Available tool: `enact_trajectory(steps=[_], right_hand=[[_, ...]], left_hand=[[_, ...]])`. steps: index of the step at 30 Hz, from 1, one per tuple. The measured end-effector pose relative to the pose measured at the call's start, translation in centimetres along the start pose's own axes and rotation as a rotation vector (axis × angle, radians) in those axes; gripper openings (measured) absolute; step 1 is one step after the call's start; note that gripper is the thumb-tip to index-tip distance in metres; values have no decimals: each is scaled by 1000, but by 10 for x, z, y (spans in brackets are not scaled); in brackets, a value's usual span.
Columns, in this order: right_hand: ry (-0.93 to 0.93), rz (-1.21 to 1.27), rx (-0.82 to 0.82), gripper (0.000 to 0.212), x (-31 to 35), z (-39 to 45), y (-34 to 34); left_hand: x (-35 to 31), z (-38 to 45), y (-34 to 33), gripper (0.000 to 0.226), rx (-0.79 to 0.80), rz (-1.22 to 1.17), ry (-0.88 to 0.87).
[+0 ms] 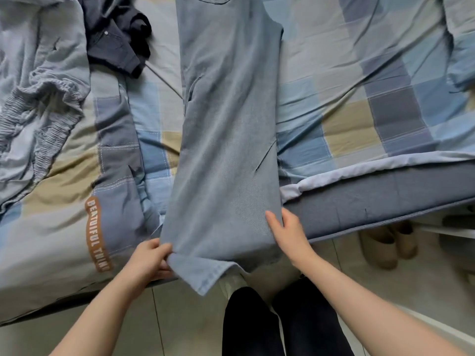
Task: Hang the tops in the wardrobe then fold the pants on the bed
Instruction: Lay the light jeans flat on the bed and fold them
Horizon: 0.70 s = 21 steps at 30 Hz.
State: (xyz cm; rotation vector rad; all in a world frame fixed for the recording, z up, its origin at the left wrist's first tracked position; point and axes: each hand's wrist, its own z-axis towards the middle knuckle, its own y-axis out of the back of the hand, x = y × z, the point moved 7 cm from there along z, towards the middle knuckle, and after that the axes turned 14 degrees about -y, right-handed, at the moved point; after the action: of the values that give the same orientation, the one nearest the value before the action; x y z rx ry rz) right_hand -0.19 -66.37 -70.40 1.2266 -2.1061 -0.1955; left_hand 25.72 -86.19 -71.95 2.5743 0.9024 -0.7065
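Jeans (226, 140), pale blue denim, lie lengthwise on the bed (359, 104), legs stacked one on the other, running from the waist end at the top of the view down to the hems, which hang over the near edge of the mattress (385, 201). A back pocket shows at the top edge. One hem corner droops lower than the other, over the floor (185, 317).

At the hem end both hands hold the cloth. The left hand (149, 260) pinches the left edge of the jeans, fingers curled with the thumb on top of the fabric. The right hand (288, 232) grips the right edge, thumb lying on the denim and fingers going round behind it.

Left of the jeans a checked quilt (64, 176) in blue, grey and tan is bunched up, with a brown strip of white lettering on it. On the quilt lies a crumpled pale blue garment (33, 98) with a gathered elastic band. Farther up, just left of the jeans, sits a dark navy garment (115, 34) in a heap, a button visible on it. Right of the jeans the checked sheet is wrinkled, its white edge folded back along the grey mattress side.

Below, the person's dark trouser legs (282, 325) stand on the tiled floor. Beige slippers (385, 242) sit under the bed edge at right.
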Motion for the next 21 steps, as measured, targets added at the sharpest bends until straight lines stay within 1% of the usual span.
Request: enact_trajectory(steps=[2, 4, 5, 6, 7, 8, 9, 11, 12, 13, 14, 16, 17, 19, 20, 21], right_hand=[[-134, -284, 56, 21, -39, 7, -5], [-183, -501, 39, 23, -62, 17, -1], [-177, -527, -3, 20, -64, 21, 3], [-159, -492, -43, 16, -61, 23, 6], [-154, -402, -52, 13, -57, 24, 6], [-153, -271, -17, 11, -52, 25, 5], [-161, -135, 49, 13, -46, 24, 1], [-201, 35, 170, 21, -32, 20, -4], [-219, 65, 207, 22, -24, 16, -4], [-220, 75, 238, 23, -18, 12, -2], [-193, 63, 263, 25, -10, 6, 2], [-101, 2, 254, 28, 1, -7, 18], [-51, -5, 217, 28, 5, -13, 31], [51, 44, 145, 21, 11, -25, 60], [84, 64, 152, 19, 13, -28, 69], [76, 79, 197, 18, 11, -29, 72]], left_hand=[[10, 5, -6, 6, -36, 221, -56], [8, 11, -12, 11, -58, 519, -138], [3, 11, -14, 12, -86, 604, -165], [1, 11, -15, 14, -115, 609, -177], [0, 13, -17, 19, -126, 585, -193], [-1, 15, -19, 24, -134, 555, -221], [-1, 18, -21, 27, -137, 526, -252], [2, 22, -24, 18, -145, 470, -270], [4, 23, -24, 14, -160, 466, -250], [7, 25, -24, 14, -168, 454, -218], [11, 24, -26, 16, -165, 389, -175], [12, 18, -38, 10, -104, 183, -118], [9, 14, -45, 8, -74, 129, -136], [3, 3, -58, 9, -33, 106, -193], [2, -4, -64, 13, -15, 81, -204], [2, -9, -69, 18, -4, 54, -207]])
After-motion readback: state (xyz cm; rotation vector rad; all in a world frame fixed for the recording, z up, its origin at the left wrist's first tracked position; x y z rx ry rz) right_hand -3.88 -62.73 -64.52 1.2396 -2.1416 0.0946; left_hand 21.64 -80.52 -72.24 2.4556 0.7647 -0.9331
